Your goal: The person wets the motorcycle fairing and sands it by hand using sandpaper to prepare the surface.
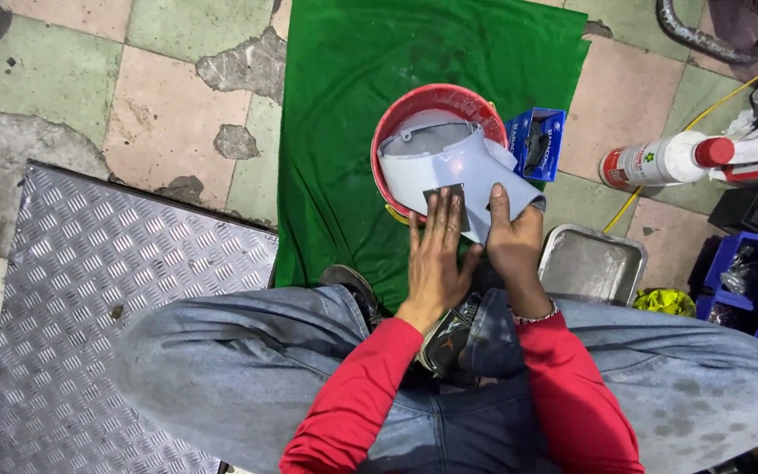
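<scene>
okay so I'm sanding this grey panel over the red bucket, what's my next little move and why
Probably slide the left hand forward, pushing the dark sanding sheet up the grey panel. The sheet lies flat under the fingers near the panel's lower edge, most of the surface above it lies beyond, and the right hand already steadies the panel on the red bucket.

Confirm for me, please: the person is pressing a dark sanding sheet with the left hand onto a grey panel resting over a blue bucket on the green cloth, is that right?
Not quite: the bucket is red, not blue, as the head view shows. The rest holds: the left hand presses the dark sanding sheet onto the grey panel, which rests over the bucket on the green cloth.
</scene>
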